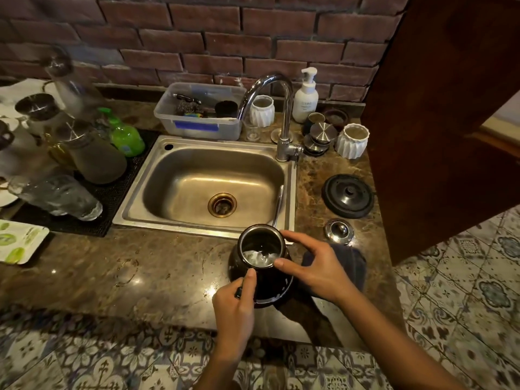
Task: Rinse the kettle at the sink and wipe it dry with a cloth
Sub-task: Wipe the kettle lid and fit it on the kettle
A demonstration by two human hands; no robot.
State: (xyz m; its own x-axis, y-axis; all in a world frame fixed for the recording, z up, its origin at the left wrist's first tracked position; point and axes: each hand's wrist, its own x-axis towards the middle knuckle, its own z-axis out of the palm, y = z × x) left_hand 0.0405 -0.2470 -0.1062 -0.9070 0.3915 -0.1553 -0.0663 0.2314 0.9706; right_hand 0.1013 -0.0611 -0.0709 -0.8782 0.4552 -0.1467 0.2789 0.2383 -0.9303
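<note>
Two hands are on the kettle, which stands upright on the worktop just near of the sink, its mouth open upward and its thin spout reaching far over the sink's near rim. My left hand is curled shut around the handle on the near side; my right hand has its fingers spread half open around the neck rim, steadying rather than gripping. The sink lies straight ahead, so I judge a short lift forward does it. A dark cloth sits under my right hand, touching the kettle's right side. The black lid and a small metal cap lie right, apart from the kettle. The faucet arches over the basin's far right.
</note>
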